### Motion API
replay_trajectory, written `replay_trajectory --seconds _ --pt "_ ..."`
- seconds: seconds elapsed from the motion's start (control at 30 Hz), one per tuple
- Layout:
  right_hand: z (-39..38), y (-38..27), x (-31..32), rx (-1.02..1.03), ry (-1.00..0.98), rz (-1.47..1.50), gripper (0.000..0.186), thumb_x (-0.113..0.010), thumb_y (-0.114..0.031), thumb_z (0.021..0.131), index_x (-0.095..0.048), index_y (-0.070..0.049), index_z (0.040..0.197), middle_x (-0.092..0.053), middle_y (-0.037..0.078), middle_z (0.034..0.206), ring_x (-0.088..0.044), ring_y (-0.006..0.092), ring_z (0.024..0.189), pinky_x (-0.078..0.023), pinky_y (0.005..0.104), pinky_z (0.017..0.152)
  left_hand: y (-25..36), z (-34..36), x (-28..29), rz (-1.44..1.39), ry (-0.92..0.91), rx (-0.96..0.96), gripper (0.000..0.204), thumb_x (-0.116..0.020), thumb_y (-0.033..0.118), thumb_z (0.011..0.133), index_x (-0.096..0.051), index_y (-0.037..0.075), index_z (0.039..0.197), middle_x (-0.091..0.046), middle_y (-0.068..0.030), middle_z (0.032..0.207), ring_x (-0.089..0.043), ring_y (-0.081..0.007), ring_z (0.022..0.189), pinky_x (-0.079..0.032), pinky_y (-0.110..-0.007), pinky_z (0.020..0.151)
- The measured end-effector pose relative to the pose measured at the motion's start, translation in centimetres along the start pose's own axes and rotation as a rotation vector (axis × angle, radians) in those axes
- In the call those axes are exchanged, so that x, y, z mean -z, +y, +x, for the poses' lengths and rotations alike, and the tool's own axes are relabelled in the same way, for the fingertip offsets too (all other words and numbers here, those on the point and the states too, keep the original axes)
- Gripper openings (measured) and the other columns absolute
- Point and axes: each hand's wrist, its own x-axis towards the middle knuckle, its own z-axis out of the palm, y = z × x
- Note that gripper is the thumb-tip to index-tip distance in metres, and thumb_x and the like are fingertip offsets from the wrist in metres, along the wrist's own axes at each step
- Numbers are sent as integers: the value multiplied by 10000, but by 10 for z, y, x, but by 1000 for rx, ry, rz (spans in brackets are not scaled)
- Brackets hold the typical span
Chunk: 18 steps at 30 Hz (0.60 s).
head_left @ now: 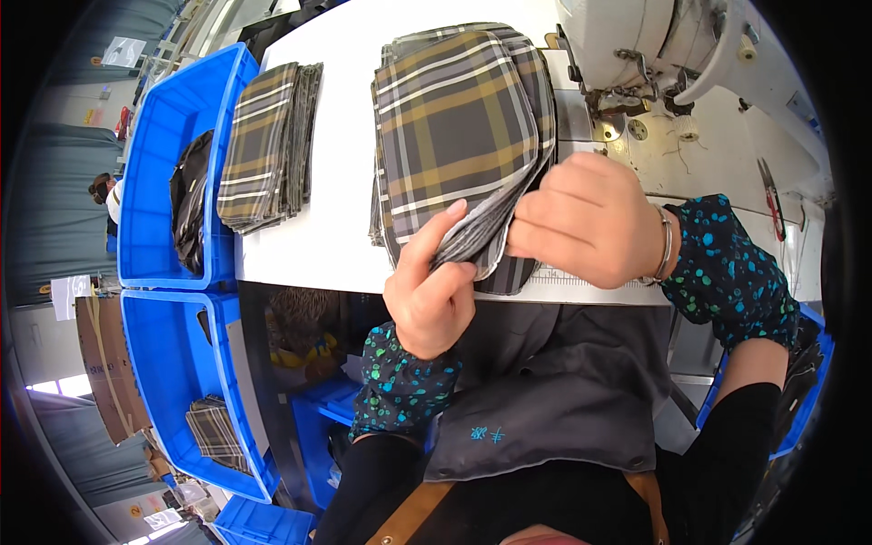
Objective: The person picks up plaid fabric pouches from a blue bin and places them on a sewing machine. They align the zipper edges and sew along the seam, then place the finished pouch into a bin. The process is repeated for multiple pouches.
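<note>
A thick stack of plaid fabric pieces (459, 118) in grey, mustard and white, with rounded corners, lies on the white sewing table in front of me. My left hand (429, 298) is closed on the stack's near corner, fingers on top and thumb at the edge, where the layers are lifted and fanned. Curled at the right side of that corner, my right hand (586, 220) pinches the layer edges. Its fingertips are partly hidden behind the fabric and knuckles, so how many layers it holds cannot be seen.
A sewing machine (627, 45) stands at the far right, with thread snips (772, 200) beside it. Another plaid stack (259, 145) sits on the table's left side. Blue bins (136, 173) line the left, holding dark items and plaid pieces. Another blue bin (822, 386) is at right.
</note>
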Motion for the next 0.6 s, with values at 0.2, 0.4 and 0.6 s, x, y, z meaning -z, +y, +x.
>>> replay_trajectory --seconds 0.2,0.4,0.6 --pt "-1 -3 2 99 -153 181 271 -796 -279 778 -684 -69 907 -616 26 909 -591 200 774 -478 330 644 -1 12 8 -72 -72 223 175 -651 -150 700 -577 8 712 -597 -329 1376 -673 -430 1183 -529 -395 998" --pt "-9 4 -5 -19 -394 180 208 -769 -202 698 -626 -88 794 -585 21 881 -631 207 890 -537 329 684 -9 29 -5 -166 -94 244 312 -603 -174 689 -788 50 804 -590 -284 1415 -664 -397 1211 -507 -375 1030" --pt "-17 13 -12 -166 -282 307 195 -773 -168 769 -627 -69 851 -583 56 883 -633 252 844 -556 369 686 -9 31 4 -222 -215 310 394 -580 -180 743 -838 58 922 -511 -278 1514 -632 -394 1290 -486 -384 1077"
